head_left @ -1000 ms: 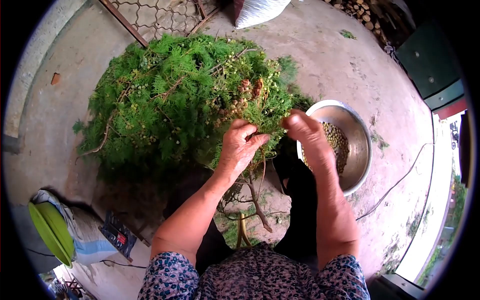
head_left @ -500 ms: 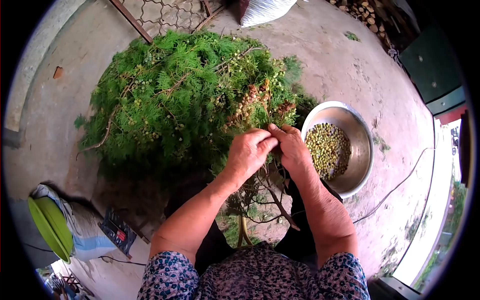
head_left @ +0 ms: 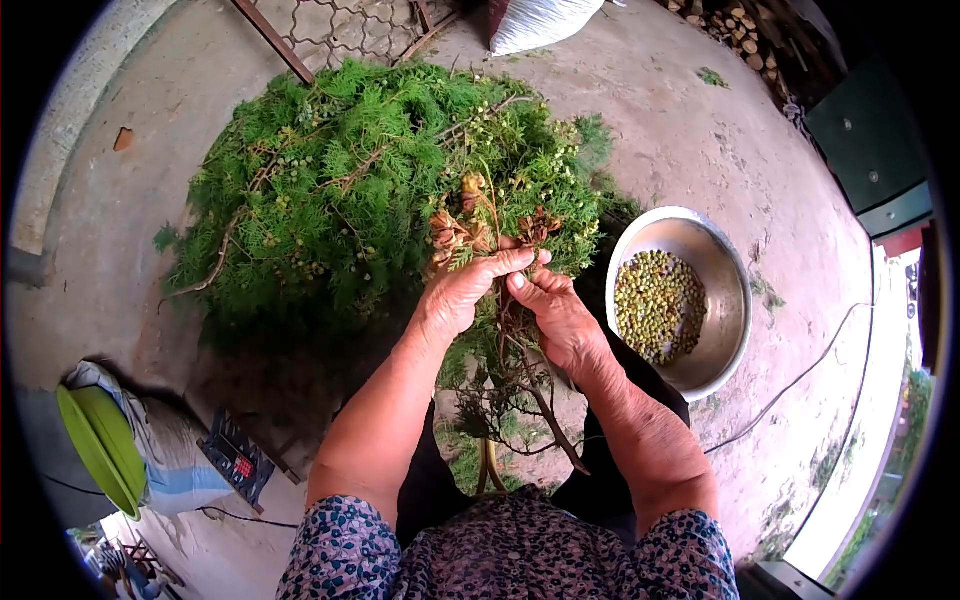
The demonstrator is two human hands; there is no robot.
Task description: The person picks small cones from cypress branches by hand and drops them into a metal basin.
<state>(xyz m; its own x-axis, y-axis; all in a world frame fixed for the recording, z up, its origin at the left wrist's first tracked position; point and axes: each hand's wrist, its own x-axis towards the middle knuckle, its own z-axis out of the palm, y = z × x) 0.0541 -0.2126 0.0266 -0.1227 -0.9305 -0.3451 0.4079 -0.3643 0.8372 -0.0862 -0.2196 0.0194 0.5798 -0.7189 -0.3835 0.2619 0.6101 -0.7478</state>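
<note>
Half past five is where the branch [head_left: 563, 435] is pointing its woody end, the left hand [head_left: 462, 295] pinching its upper part with closed fingers while the right hand [head_left: 562, 318] is curling alongside, grip hidden from me, nearer the metal bowl [head_left: 727, 325] at three o'clock.

1 left hand [head_left: 458, 292], 1 right hand [head_left: 563, 318]; 1 metal bowl [head_left: 728, 310] right of right hand; 1 branch pile [head_left: 340, 170], 1 brick chip [head_left: 123, 139] beyond left hand
</note>
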